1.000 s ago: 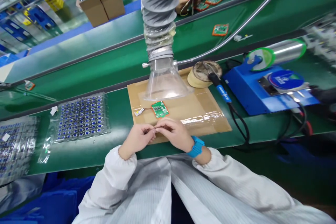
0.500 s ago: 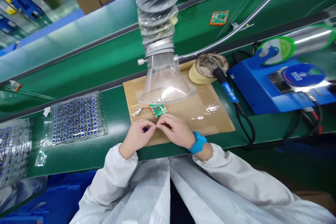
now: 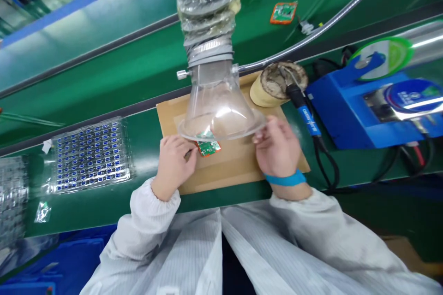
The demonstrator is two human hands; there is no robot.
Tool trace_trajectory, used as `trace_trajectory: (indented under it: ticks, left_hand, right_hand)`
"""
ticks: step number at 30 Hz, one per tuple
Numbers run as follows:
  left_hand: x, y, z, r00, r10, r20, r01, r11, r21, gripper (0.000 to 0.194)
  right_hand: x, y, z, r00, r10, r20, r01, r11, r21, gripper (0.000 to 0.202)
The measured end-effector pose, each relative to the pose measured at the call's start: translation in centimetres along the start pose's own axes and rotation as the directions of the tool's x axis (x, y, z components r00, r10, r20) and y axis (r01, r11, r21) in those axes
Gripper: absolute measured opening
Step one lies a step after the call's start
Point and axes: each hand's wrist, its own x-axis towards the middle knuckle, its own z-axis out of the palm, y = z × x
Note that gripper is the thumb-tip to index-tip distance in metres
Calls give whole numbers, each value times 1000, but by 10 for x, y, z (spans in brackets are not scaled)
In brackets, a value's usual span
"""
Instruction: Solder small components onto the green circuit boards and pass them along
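My left hand (image 3: 176, 161) is at the left edge of a green circuit board (image 3: 208, 148) with an orange rim. Its fingers are curled in and the thumb is close to them, closed on something small that I cannot make out. The board lies on a cardboard sheet (image 3: 231, 166), partly under the rim of a clear extraction hood (image 3: 221, 115). To the right of the hood's rim, my right hand (image 3: 278, 147) is raised above the cardboard with its fingers bent. Motion smears its fingertips, and whether they hold anything cannot be seen.
A soldering iron (image 3: 306, 115) rests with its tip in a round pale pot (image 3: 268, 90), beside a blue station (image 3: 339, 106). Left of the cardboard lies a clear tray of small blue parts (image 3: 90, 156). Another orange-rimmed board (image 3: 284, 12) is farther back.
My hands have parted from in front of the board. The right has moved right and away from me, beside the hood; the left now covers where the small wired part lay.
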Motion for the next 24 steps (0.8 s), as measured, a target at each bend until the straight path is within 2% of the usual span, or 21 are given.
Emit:
trace_trajectory:
  ticks: [1, 3, 5, 8, 11, 14, 17, 19, 22, 24]
  left_hand:
    - [5, -2, 1, 999, -46, 17, 46, 999, 19, 18]
    - [13, -7, 3, 984, -151, 99, 151, 989, 3, 20]
    - [18, -12, 6, 958, -223, 182, 234, 971, -42, 21]
    - [19, -17, 7, 941, -267, 207, 289, 954, -83, 19]
    - [18, -19, 8, 943, -257, 209, 282, 954, -101, 19]
    - [17, -21, 9, 956, -211, 203, 234, 968, -92, 22]
    - [18, -23, 11, 965, -164, 203, 182, 981, -72, 25]
    - [18, -24, 11, 968, -150, 201, 166, 984, -69, 25]
    - [19, -25, 11, 971, -137, 198, 156, 985, -80, 25]
    - [20, -25, 11, 969, -138, 204, 158, 984, -84, 26]
  right_hand:
    - [10, 1, -3, 996, 1, -86, 8, 995, 103, 36]
    - [30, 2, -5, 977, -28, -213, 73, 977, 202, 41]
    - [49, 4, -5, 959, -67, -274, 128, 970, 209, 40]
    - [69, 6, -5, 944, -138, -299, 192, 969, 157, 37]
    - [69, 4, -11, 907, -283, -311, 311, 949, 43, 38]
    - [40, 2, -24, 872, -380, -307, 388, 921, -39, 34]
    - [-11, 5, -36, 851, -474, -225, 431, 876, -217, 26]
    - [-46, 9, -40, 871, -470, -143, 392, 840, -376, 24]
    - [-78, 11, -35, 899, -424, 111, 417, 752, -510, 24]
    - [-83, 9, -26, 883, -386, 267, 469, 721, -510, 19]
